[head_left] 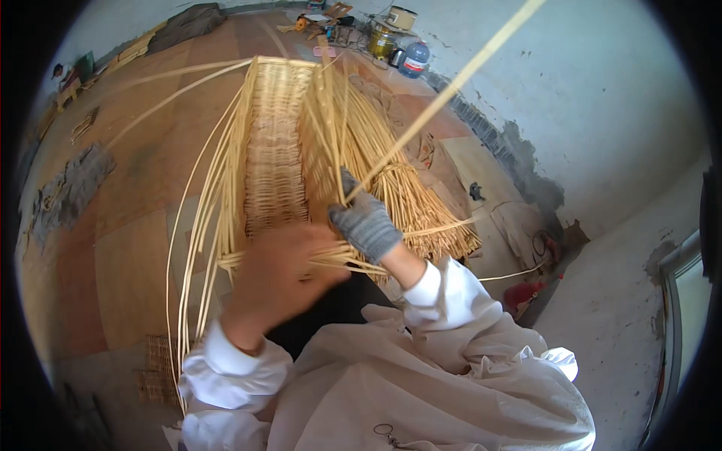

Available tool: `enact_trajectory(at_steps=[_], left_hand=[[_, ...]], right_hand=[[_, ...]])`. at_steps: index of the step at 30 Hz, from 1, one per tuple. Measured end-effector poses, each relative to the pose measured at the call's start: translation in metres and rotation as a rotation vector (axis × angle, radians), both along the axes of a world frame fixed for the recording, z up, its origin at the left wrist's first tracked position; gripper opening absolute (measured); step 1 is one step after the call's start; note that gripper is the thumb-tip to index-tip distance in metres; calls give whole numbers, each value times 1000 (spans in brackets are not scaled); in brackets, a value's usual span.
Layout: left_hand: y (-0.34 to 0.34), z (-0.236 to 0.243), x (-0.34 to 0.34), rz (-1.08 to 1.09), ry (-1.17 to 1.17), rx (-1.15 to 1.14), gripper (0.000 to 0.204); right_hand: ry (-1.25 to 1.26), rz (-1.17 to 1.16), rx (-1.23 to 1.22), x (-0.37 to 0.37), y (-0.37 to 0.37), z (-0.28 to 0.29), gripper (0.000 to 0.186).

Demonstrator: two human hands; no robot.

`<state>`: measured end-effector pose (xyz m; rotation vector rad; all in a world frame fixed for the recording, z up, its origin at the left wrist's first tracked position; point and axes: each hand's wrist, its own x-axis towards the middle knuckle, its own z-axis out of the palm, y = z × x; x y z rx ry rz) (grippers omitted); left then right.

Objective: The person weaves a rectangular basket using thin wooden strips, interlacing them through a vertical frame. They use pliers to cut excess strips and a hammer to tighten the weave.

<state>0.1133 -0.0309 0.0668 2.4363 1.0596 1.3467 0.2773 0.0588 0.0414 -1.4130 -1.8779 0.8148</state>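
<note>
A long woven wicker piece (277, 135), pale yellow with raised side stakes, stretches away from my lap. My right hand (366, 225), in a grey knitted glove, is closed at its near right corner. From its fingers a long, pale wicker strip (444, 98) slants up to the right. My left hand (289, 270), bare and smeared by motion, is over the near end of the weave, beside several crossing strands (338, 257); its fingers are too blurred to read. Loose long strands (197, 263) trail down on the left of the piece.
A thick bundle of wicker rods (421, 203) lies right of the woven piece. Farther back by the wall stand a blue water jug (415, 60) and a yellow tin (381, 41). Grey cloth (71, 188) and a small woven panel (159, 368) lie on the left floor.
</note>
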Motion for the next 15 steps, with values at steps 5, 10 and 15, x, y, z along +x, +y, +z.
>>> enact_trajectory(at_steps=[5, 10, 15], left_hand=[[-10, -31, -73, 386, -594, -660, 63], [-102, -48, 3, 541, -660, -484, 77], [-152, -59, 54, 503, -784, -173, 82]], right_hand=[[-20, -2, 501, 12, -61, -27, 62], [114, 73, 475, 64, -113, -55, 49], [258, 270, 685, 94, -119, -60, 45]])
